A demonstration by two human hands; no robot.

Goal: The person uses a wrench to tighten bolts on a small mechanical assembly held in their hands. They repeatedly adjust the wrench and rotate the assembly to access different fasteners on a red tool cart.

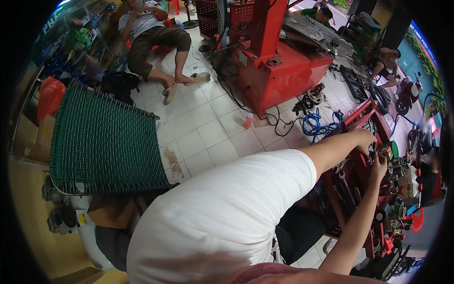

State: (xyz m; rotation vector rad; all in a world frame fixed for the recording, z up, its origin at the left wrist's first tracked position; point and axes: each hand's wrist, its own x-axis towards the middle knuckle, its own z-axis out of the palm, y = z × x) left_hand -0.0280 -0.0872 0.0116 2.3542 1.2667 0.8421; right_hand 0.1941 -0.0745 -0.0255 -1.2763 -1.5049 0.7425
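Both of my bare arms reach right, to a red tool cart (362, 168) with trays of tools. My left hand (365, 140) is over the upper tray with its fingers curled in. Right beside it my right hand (378, 166) is closed too, fingertips close to the left hand's. Between them shows a small dark bit of something, too small to name. Several steel wrenches (344, 179) lie in the tray below my left forearm. A can with a green top (392, 148) stands just beyond my right hand.
A red machine (279, 78) stands ahead, cables round its base. Coiled blue hose (319, 124) and a pink bottle (248, 120) are on the tiled floor. A green woven lounger (106, 142) is at left. One person sits far left; others are at the far right.
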